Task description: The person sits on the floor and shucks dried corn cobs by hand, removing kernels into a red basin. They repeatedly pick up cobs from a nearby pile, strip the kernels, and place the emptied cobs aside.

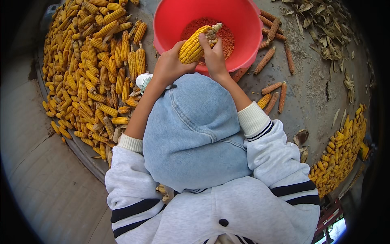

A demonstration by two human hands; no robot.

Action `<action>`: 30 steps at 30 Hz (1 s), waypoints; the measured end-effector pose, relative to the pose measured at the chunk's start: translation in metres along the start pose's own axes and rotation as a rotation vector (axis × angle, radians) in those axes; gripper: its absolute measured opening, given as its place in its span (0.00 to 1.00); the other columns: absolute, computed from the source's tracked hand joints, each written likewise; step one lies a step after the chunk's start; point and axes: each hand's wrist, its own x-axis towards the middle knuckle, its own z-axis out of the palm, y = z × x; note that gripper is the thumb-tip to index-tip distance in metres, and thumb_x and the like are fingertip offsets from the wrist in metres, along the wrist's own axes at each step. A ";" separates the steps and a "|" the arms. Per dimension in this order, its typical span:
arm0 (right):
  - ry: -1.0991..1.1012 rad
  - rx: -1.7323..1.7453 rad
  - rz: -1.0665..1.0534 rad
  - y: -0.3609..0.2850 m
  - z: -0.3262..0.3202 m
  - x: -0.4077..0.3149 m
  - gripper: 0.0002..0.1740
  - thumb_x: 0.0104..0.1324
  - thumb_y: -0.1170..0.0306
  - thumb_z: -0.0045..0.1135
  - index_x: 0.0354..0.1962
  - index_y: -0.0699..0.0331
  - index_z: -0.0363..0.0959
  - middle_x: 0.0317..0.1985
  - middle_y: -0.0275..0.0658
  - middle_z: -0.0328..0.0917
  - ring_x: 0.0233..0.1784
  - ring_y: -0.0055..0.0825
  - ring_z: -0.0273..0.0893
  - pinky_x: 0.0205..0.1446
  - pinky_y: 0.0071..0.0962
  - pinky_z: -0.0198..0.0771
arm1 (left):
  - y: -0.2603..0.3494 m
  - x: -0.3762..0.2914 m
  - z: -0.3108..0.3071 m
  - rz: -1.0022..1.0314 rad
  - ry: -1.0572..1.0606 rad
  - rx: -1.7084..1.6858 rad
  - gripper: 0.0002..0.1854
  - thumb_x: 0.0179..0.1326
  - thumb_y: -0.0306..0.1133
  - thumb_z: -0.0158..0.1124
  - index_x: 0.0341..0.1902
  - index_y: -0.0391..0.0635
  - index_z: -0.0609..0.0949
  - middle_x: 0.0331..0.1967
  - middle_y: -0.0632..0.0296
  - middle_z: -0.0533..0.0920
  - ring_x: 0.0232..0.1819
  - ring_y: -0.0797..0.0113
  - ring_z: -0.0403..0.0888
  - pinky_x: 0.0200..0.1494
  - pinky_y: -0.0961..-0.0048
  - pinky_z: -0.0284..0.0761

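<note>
Both hands hold a yellow ear of corn [192, 48] over a red plastic basin [169, 21]. My left hand [172, 63] wraps the ear's lower left end. My right hand [213, 56] grips the upper right end, with the thumb against the side of the ear near a pale stub and a rough, greyish patch. Most visible rows are full of kernels. Loose kernels [227, 45] cover part of the basin's bottom and look reddish inside it. The basin's near rim is partly hidden by my hands and by the light blue denim [195, 131] before me.
A large heap of corn ears [91, 67] spreads at the left, near a white shoe [143, 81]. Bare cobs [264, 61] lie right of the basin. Dry husks [329, 27] are scattered at the upper right, and another corn heap [341, 152] lies at the lower right.
</note>
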 end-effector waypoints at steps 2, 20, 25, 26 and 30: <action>0.021 -0.035 -0.005 0.004 0.000 0.001 0.23 0.65 0.56 0.49 0.47 0.64 0.57 0.40 0.37 0.68 0.43 0.22 0.72 0.40 0.26 0.75 | 0.001 0.000 0.001 -0.002 -0.001 0.017 0.32 0.44 0.36 0.69 0.54 0.38 0.71 0.33 0.51 0.82 0.33 0.65 0.83 0.38 0.72 0.78; -0.032 0.060 0.055 0.000 0.000 0.006 0.28 0.68 0.57 0.45 0.52 0.73 0.50 0.44 0.42 0.66 0.45 0.24 0.69 0.47 0.24 0.69 | 0.008 0.002 0.001 -0.021 0.080 0.190 0.34 0.41 0.41 0.69 0.54 0.41 0.72 0.35 0.48 0.82 0.39 0.55 0.82 0.42 0.66 0.76; -0.018 0.167 0.231 -0.011 -0.002 0.003 0.25 0.68 0.57 0.43 0.54 0.65 0.52 0.46 0.40 0.66 0.46 0.24 0.70 0.50 0.29 0.68 | 0.007 0.003 0.001 -0.053 0.047 0.130 0.34 0.42 0.40 0.69 0.54 0.38 0.71 0.36 0.47 0.81 0.40 0.57 0.82 0.44 0.68 0.76; -0.035 0.253 0.301 -0.015 -0.003 0.001 0.24 0.68 0.57 0.42 0.54 0.63 0.53 0.46 0.39 0.67 0.47 0.24 0.70 0.51 0.30 0.68 | 0.005 0.002 0.001 -0.061 0.049 0.093 0.33 0.42 0.39 0.69 0.54 0.38 0.71 0.37 0.48 0.81 0.40 0.59 0.82 0.44 0.69 0.76; -0.235 0.428 0.311 -0.014 -0.013 0.000 0.21 0.69 0.57 0.41 0.55 0.58 0.57 0.50 0.36 0.66 0.54 0.25 0.66 0.55 0.33 0.66 | 0.002 0.004 0.001 -0.084 0.030 -0.009 0.33 0.44 0.38 0.69 0.54 0.36 0.71 0.40 0.49 0.81 0.43 0.63 0.81 0.46 0.71 0.75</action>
